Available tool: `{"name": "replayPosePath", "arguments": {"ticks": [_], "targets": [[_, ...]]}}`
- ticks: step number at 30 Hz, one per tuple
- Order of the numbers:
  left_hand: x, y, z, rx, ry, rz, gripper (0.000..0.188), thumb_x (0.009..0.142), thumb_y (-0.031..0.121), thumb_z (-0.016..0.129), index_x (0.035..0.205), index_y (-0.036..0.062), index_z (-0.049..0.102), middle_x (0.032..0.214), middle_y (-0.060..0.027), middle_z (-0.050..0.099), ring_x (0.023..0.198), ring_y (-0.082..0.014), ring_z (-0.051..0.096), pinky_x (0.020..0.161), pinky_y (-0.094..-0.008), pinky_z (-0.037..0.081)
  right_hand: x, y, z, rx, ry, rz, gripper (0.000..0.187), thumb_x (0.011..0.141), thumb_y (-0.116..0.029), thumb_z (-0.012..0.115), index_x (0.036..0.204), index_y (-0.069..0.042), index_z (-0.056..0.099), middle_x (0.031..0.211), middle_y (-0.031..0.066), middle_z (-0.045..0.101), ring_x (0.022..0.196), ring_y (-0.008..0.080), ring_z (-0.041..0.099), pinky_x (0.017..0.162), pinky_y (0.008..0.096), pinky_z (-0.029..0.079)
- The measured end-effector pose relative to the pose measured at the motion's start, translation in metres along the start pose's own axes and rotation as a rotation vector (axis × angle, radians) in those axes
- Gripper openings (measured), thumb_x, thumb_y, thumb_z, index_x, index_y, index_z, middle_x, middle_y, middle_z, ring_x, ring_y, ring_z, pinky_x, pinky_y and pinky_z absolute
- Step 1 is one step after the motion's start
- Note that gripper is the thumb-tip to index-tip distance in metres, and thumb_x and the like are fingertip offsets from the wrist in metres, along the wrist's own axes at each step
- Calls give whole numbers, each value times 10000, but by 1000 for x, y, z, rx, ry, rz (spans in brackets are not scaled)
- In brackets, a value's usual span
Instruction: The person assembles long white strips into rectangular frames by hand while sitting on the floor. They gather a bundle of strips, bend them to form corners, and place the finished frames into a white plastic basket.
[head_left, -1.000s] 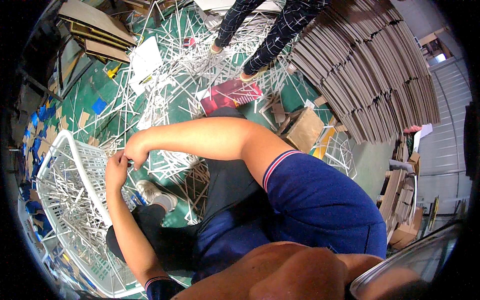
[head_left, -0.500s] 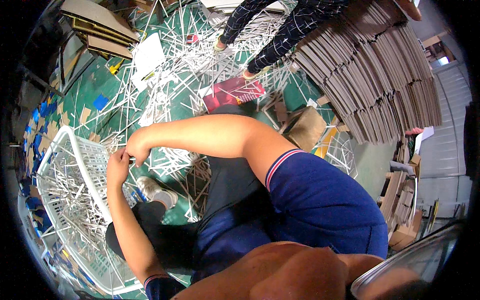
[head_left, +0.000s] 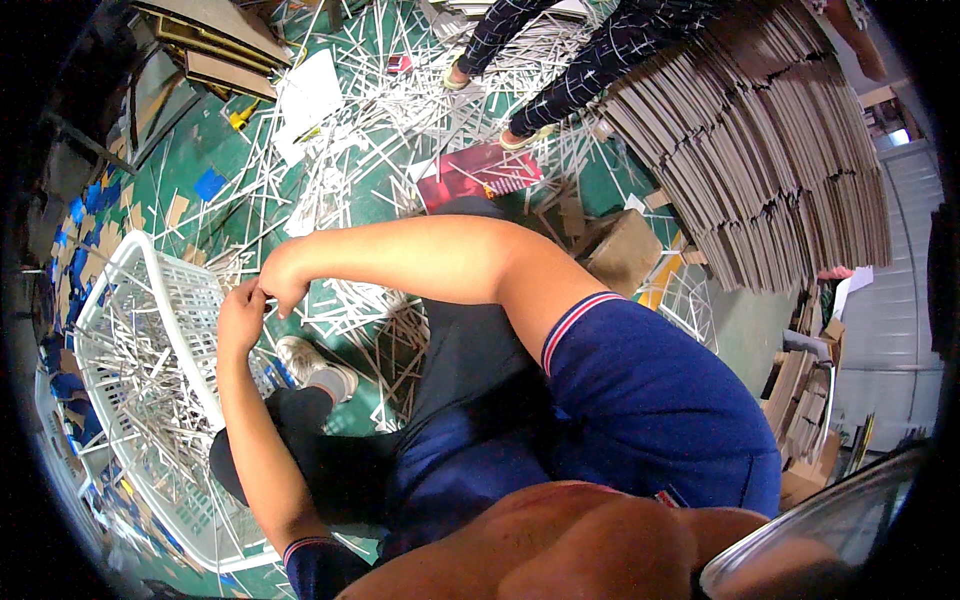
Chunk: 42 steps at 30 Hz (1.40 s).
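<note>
White basket [head_left: 190, 300] holds white strips [head_left: 150, 390]; both hands meet beside it.

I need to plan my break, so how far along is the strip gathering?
Done: the white basket already holds many white strips. In hand: left hand and right hand meet over its rim, apparently pinching something thin. Left: scattered strips cover much of the green floor.

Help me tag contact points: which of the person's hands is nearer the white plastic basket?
Left. The left hand is at the white plastic basket's near rim, over its slatted wall. The right hand meets it fingertip to fingertip, just floor-side of the rim.
</note>
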<state>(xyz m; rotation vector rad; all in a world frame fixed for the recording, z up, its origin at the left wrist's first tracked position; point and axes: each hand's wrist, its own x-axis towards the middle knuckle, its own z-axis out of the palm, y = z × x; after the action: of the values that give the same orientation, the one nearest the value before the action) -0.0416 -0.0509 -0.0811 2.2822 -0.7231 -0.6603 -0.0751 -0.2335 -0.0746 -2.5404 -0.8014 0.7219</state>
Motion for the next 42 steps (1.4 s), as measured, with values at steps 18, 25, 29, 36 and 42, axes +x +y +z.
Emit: {"name": "replayPosePath", "arguments": {"ticks": [18,25,29,36,42], "targets": [[-2,17,-4,228,8,97,354,929,235,635,1176,-4,716,1075,-236,739,993,-396,715,867,-443,549,-41,7,2,-15,27,62,534,893,-500,682,1162,-41,730,1021,221,734,954,427,692,836,513,540],[-9,30,-22,212,23,108,417,895,343,675,1178,43,737,1108,-231,729,1040,-408,697,926,-469,542,-72,-35,-25,17,78,79,523,902,-449,695,1247,-55,691,1094,221,726,1020,406,694,878,487,542],[-1,22,-36,219,166,7,426,911,358,674,1194,46,736,1172,-227,719,1099,-414,680,962,-457,529,-92,-39,-42,184,289,-1,548,918,-401,710,1347,-64,649,1177,207,722,1065,351,705,936,427,540],[-4,10,-41,227,194,53,474,936,417,661,1193,24,730,1182,-232,718,1109,-402,683,966,-446,528,-91,9,-35,187,610,402,483,913,-355,733,1254,-15,703,1100,153,765,984,250,739,871,355,563],[-1,2,-36,217,166,14,458,932,401,674,1168,12,728,1127,-233,728,1056,-381,702,922,-435,536,-93,5,-24,428,732,233,417,906,-355,727,1176,-38,733,1062,160,763,968,262,742,850,347,565]]}}
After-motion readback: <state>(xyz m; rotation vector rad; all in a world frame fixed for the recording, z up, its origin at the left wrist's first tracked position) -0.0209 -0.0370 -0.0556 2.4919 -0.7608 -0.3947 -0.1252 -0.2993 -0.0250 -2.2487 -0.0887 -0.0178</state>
